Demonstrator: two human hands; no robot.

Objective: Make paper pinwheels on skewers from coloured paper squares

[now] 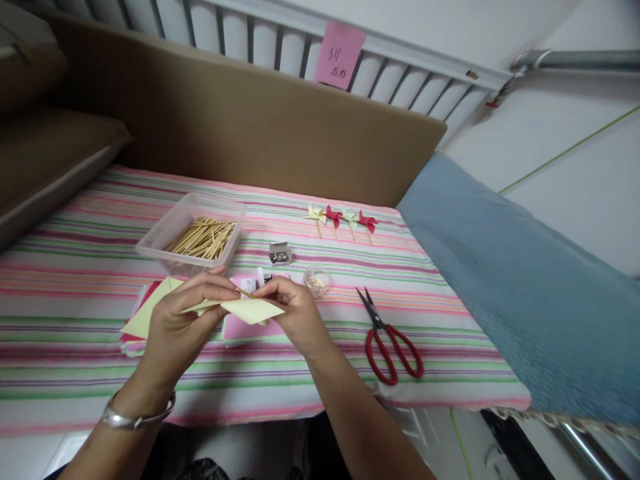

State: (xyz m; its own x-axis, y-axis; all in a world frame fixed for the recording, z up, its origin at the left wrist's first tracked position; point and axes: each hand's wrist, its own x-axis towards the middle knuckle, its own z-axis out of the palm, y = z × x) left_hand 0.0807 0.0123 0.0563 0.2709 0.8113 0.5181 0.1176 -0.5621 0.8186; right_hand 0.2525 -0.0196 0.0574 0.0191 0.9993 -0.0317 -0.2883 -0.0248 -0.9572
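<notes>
My left hand [183,320] and my right hand [295,310] meet above the striped cloth, both pinched on a folded pale yellow paper [253,310]. A thin wooden stick [246,293] runs between the fingertips of the two hands, against the paper. Under the hands lies a stack of coloured paper sheets [143,320] in yellow, red and pink.
A clear plastic box of wooden sticks [200,237] stands behind the hands. Nearby are a small box of metal pins [279,255], a small clear cup [317,280], red-handled scissors [387,340] and several finished paper pinwheels [343,219]. A brown board [250,120] stands behind; a blue cloth [500,267] lies right.
</notes>
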